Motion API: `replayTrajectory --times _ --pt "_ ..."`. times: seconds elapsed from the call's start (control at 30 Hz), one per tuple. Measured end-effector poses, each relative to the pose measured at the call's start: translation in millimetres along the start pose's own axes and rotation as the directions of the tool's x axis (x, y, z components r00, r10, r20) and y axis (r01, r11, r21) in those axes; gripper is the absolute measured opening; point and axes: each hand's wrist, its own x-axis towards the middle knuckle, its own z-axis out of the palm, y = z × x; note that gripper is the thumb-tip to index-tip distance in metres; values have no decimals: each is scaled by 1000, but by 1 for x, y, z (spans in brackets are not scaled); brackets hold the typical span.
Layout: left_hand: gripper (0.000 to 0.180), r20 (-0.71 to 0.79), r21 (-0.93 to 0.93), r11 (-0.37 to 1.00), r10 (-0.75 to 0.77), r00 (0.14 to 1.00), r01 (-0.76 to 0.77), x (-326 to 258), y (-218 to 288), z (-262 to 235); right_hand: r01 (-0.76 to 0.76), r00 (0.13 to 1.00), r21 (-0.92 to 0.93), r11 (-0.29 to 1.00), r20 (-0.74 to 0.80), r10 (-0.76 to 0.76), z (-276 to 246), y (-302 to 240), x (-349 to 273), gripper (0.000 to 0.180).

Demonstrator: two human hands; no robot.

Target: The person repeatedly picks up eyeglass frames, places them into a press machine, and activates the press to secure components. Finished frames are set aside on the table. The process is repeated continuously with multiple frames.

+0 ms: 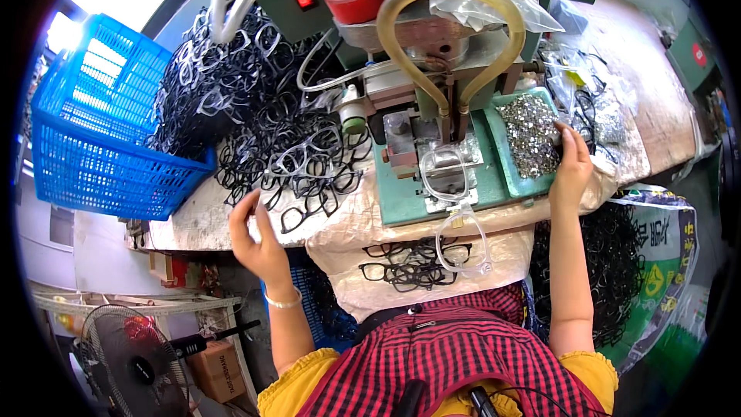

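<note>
My left hand (261,245) is raised at the table's front edge, its fingers apart and nothing in them. Just beyond it lie loose black eyeglass frames, with a clear grey frame (309,153) on top. My right hand (573,162) rests at the right rim of a green tray (509,177), its fingers extended toward the tray's small shiny metal parts (531,135). Between my hands, a clear eyeglass frame (461,241) sits in the fixture of a green bench press (401,205). One of its rims lies under the press head; the other hangs over the front edge.
A heap of dark frames (224,69) spills from a blue plastic basket (100,154) at left. More black frames (413,262) lie on the cloth over my lap. Right of the table stands a sack of black frames (594,270). A fan (135,363) is at lower left.
</note>
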Motion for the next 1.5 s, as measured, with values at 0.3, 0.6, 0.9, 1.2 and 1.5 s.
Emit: replayTrajectory --times 0.3,0.6,0.9,1.2,1.5 --pt "24 673 325 670 332 661 -667 69 -43 74 27 985 33 999 169 -33 50 -15 8 10" --pt "18 532 205 890 248 809 -408 36 -46 69 113 992 -341 933 85 -89 -41 -33 -26 13" --pt "13 150 -475 842 -211 966 257 7 -29 110 325 851 8 946 433 -297 80 -95 -31 9" --pt "17 166 -865 465 -91 982 190 15 57 95 69 873 215 974 460 -164 98 -91 -51 56" --pt "19 -28 -731 608 427 904 -310 43 114 92 12 832 158 987 546 -97 86 -133 -70 48"
